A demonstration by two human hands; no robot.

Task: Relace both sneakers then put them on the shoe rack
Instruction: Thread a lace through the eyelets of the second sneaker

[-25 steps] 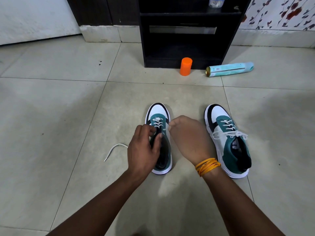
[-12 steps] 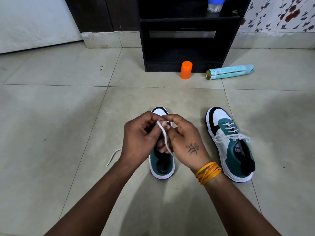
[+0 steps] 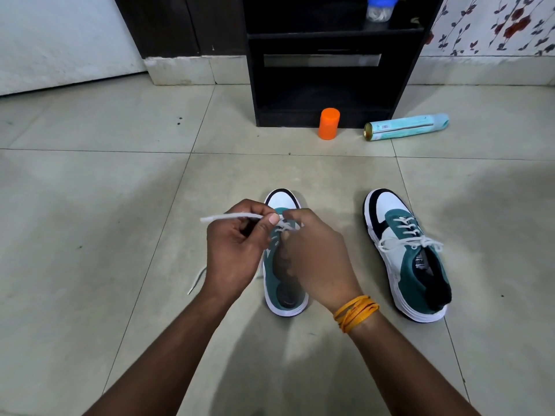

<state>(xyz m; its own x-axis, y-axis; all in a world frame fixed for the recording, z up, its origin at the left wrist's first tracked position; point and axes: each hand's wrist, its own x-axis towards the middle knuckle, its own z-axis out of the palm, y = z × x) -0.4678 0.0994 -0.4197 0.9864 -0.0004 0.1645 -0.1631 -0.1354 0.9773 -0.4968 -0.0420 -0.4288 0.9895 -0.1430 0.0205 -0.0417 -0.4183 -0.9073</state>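
Two teal, white and black sneakers stand on the tiled floor, toes pointing away from me. The left sneaker (image 3: 285,283) is partly laced, and both hands work over its front. My left hand (image 3: 235,250) pinches the white lace (image 3: 228,218), whose free end sticks out to the left. My right hand (image 3: 315,259) curls over the eyelets, its fingertips hidden against the tongue. The lace's other end (image 3: 196,279) trails on the floor left of my left wrist. The right sneaker (image 3: 408,256) is laced and tied in a bow. The black shoe rack (image 3: 327,58) stands ahead.
An orange cylinder (image 3: 329,124) stands upright in front of the rack's base. A light blue spray can (image 3: 405,127) lies on its side to the right. A blue-lidded jar (image 3: 379,9) sits on the rack's upper shelf. Open tiled floor extends left and right.
My left hand has pulled the lace end out to the left, away from the sneaker. My right hand has turned over and settled lower onto the eyelets. The camera has tilted slightly.
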